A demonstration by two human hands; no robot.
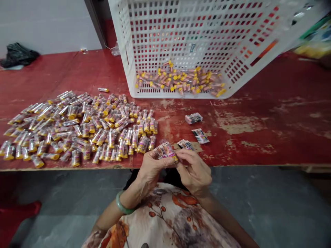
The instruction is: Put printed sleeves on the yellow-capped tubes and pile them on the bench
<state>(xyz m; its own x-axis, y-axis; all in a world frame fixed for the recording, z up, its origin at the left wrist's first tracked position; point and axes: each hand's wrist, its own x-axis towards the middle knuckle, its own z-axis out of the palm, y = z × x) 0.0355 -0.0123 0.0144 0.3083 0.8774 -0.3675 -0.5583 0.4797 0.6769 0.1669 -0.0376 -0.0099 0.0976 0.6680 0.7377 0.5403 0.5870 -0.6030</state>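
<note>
Head view: the left hand (151, 167) has its grip clamped on a label (164, 150) at the desk's (248, 144) near edge, seemingly steadying it for the right hand (195, 168), whose closure I cannot tell; tubes (86, 131) lie left, slips (200, 136) right, probably for reach.

From my remote feed I see a pale wall (46, 26) at upper left, ending at a dark upright post (94, 24). A red table (269, 141), its paint scuffed, spans the middle. Below lies grey floor (258, 203); the red shape (18, 218) at lower left looks like a stool, though it's blurred.
</note>
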